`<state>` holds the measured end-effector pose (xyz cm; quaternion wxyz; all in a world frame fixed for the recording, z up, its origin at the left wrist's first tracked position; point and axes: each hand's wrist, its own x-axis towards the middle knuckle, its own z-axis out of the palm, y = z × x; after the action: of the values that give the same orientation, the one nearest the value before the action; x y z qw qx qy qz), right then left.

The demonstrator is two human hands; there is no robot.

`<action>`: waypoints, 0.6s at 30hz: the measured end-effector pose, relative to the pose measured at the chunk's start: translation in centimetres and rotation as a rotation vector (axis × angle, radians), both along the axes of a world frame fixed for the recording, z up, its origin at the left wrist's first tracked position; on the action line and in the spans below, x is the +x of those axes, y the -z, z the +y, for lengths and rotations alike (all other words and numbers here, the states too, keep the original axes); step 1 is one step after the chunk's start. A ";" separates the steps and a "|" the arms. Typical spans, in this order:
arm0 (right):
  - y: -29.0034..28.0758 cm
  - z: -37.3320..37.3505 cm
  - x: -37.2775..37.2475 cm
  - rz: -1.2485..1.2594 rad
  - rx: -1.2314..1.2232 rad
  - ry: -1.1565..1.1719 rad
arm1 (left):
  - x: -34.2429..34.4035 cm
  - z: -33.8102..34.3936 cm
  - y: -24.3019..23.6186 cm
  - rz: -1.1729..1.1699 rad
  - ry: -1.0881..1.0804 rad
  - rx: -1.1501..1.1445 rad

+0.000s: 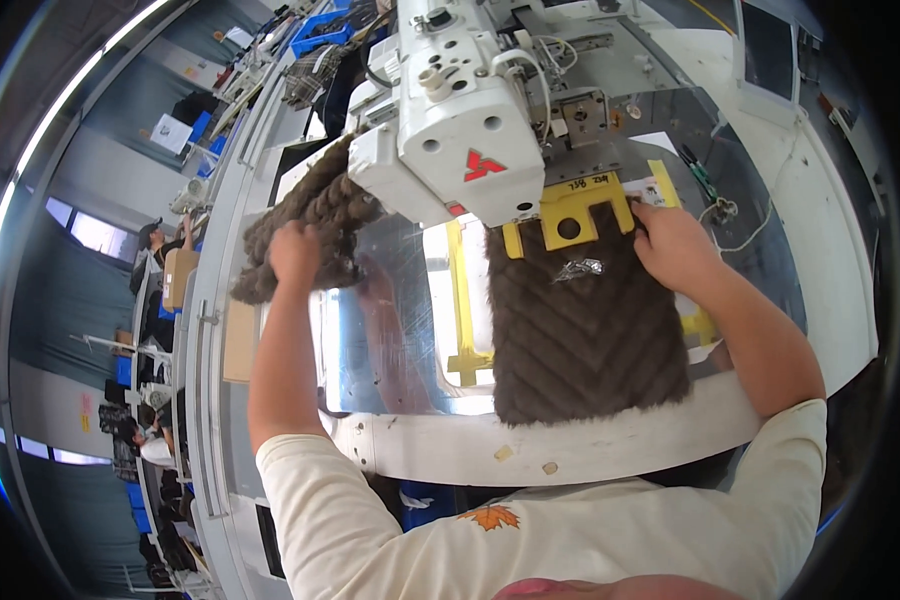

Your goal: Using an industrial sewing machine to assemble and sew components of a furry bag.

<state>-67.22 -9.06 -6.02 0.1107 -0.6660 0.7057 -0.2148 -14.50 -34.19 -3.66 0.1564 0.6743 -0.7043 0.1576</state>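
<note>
Head view looks down on a white industrial sewing machine [450,100] standing over a shiny metal work plate [390,330] set in a white table [590,445]. One rectangular piece of brown quilted fabric with a chevron pattern [580,330] already lies flat on the plate, its near edge reaching the front edge of the table and its far edge tucked under a yellow plastic clamp template [575,205] below the needle area. The right hand [675,245] rests on the far right corner of that piece, fingers spread and pressing down rather than closed around anything. The left hand [295,250] is closed on a bunched stack of the same brown quilted fabric [305,225], held at the far left edge of the plate, beside the machine head. A small silvery scrap [578,268] lies on the flat piece. Judging by this, the piece looks placed and aligned in the template, while stitching does not appear begun; the stack suggests more pieces remain. Other people work at benches far to the left.
</note>
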 end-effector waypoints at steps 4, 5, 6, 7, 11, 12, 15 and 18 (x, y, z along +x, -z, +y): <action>0.0 -0.1 0.0 0.017 0.012 0.024 | 4.3 -3.1 -0.4 -0.088 -0.362 0.107; 0.3 0.0 -0.1 0.009 0.007 0.029 | 4.0 -3.4 -0.4 -0.091 -0.383 0.140; 0.4 0.2 -0.3 0.002 0.001 0.032 | 3.8 -4.0 0.3 -0.097 -0.371 0.135; 0.3 0.2 -0.2 0.010 -0.006 0.041 | 4.2 -4.3 0.6 -0.109 -0.367 0.121; 0.0 0.0 0.5 -0.022 0.013 0.030 | 5.2 -6.1 1.5 -0.004 -0.342 0.261; 0.2 0.2 0.1 -0.016 0.031 0.044 | 2.6 -5.3 1.1 -0.007 -0.368 0.325; -0.3 0.3 0.3 -0.043 0.034 0.038 | 2.5 -4.6 -0.1 -0.003 -0.378 0.365; -0.5 0.2 0.3 -0.070 0.023 0.014 | 2.9 -3.8 -1.9 0.354 -0.250 0.379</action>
<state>-66.91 -8.84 -5.52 0.1413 -0.6519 0.7085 -0.2306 -11.65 -38.00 -1.79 0.1275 0.7901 -0.5944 -0.0790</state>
